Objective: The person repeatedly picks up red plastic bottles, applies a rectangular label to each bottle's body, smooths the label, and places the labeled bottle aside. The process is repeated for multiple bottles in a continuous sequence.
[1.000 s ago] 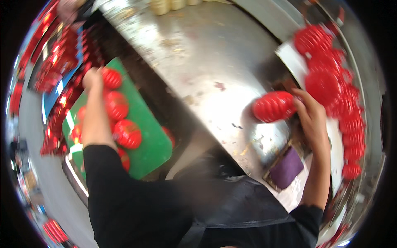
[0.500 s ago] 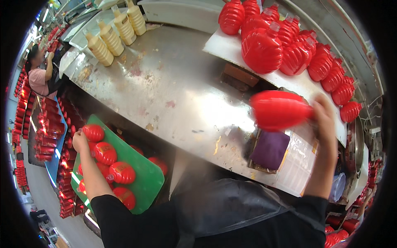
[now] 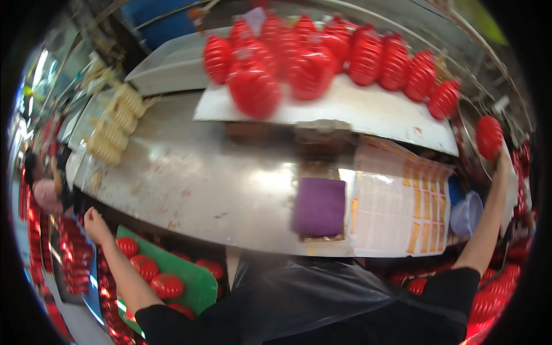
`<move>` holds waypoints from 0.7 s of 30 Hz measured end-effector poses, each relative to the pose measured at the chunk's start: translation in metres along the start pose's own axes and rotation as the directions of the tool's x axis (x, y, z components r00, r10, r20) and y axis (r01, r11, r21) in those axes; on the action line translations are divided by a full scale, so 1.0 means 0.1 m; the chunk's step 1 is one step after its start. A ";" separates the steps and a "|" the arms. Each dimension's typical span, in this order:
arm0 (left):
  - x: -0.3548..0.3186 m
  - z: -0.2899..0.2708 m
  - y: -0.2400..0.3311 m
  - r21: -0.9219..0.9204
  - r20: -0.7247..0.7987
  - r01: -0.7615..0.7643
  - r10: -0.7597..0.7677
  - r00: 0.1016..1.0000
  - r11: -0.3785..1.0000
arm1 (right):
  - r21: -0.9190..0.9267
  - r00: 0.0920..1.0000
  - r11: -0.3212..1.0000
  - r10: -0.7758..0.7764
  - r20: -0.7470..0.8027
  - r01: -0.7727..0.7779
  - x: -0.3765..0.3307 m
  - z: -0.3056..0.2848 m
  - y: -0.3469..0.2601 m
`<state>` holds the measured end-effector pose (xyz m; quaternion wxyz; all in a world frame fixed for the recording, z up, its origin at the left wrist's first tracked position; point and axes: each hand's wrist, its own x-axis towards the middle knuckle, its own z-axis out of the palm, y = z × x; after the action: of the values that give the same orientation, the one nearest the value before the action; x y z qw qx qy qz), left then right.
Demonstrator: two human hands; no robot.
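At the far right, my right hand [image 3: 502, 165] grips a red ribbed plastic bottle [image 3: 489, 137] by its end, beside a round metal basin [image 3: 470, 123]. My left hand [image 3: 96, 225] is raised over the left end of a green tray [image 3: 202, 283], its fingers curled in with nothing visible in them. On that tray lie several red bottles [image 3: 167, 285] with gold labels. A folded purple cloth [image 3: 319, 206] rests on the metal table in front of me. To its right is a sheet of gold-and-white labels [image 3: 402, 198], partly peeled.
Several red ribbed bottles [image 3: 366, 56] stand on a raised white board [image 3: 397, 118] at the back. Cream bottles [image 3: 119, 123] are at the table's left end. A pale blue bucket [image 3: 467, 214] sits at right. A person [image 3: 46, 190] works at far left.
My view has swung right. The right hand has carried a red bottle from above the cloth toward the basin. My left hand has come away from a bottle on the green tray.
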<state>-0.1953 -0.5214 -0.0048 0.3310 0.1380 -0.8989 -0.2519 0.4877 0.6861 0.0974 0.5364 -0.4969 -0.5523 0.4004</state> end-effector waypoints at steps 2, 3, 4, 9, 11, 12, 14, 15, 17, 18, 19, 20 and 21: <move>-0.03 0.11 0.36 -0.289 0.086 -0.008 0.034 0.996 0.957 | -0.039 0.998 0.998 0.055 0.011 -0.055 0.11 0.10 0.25; -0.06 0.16 0.57 -0.404 0.159 0.081 -0.017 0.987 0.911 | -0.528 0.973 0.818 -0.168 0.159 0.228 0.07 0.16 0.30; -0.12 0.18 0.78 -0.456 0.181 0.004 0.088 0.980 0.890 | -0.712 0.962 0.649 -0.211 0.171 0.269 -0.03 0.22 0.32; -0.70 0.17 1.78 -0.622 0.274 -0.063 0.292 0.916 0.780 | -0.853 0.895 0.420 -0.432 0.113 0.311 -0.73 0.62 0.05; -0.95 0.17 2.12 -0.657 0.296 -0.067 0.338 0.893 0.751 | -0.850 0.914 0.377 -0.316 0.255 0.368 -0.88 0.70 -0.17; -1.08 0.18 2.27 -0.673 0.309 -0.070 0.366 0.878 0.736 | -0.857 0.932 0.370 -0.183 0.313 0.360 -0.92 0.75 -0.27; -1.31 0.19 2.53 -0.698 0.334 -0.051 0.388 0.859 0.715 | -0.896 0.935 0.314 0.059 0.349 0.314 -0.96 0.82 -0.43; -1.43 0.21 2.65 -0.724 0.341 -0.038 0.405 0.848 0.689 | -0.925 0.931 0.258 0.163 0.327 0.280 -0.96 0.85 -0.50; -1.66 0.25 2.85 -0.761 0.339 -0.015 0.417 0.843 0.648 | -0.946 0.923 0.213 0.247 0.294 0.245 -0.96 0.88 -0.59; -1.77 0.26 2.93 -0.782 0.345 0.014 0.414 0.842 0.623 | -0.945 0.929 0.225 0.231 0.289 0.238 -0.96 0.89 -0.60; -1.88 0.27 3.00 -0.797 0.358 0.035 0.423 0.832 0.603 | -0.929 0.915 0.268 0.246 0.321 0.254 -0.97 0.90 -0.59; -1.99 0.28 3.05 -0.805 0.370 0.057 0.423 0.827 0.591 | -0.932 0.932 0.295 0.227 0.282 0.210 -0.97 0.90 -0.57; -2.10 0.28 3.08 -0.809 0.377 0.073 0.418 0.827 0.584 | -0.917 0.929 0.352 0.241 0.281 0.186 -0.98 0.90 -0.52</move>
<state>-0.0827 -0.1671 0.0346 0.1188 -0.1917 -0.7539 -0.6170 0.3859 0.5890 0.1203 0.0361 -0.6372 -0.7622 0.1088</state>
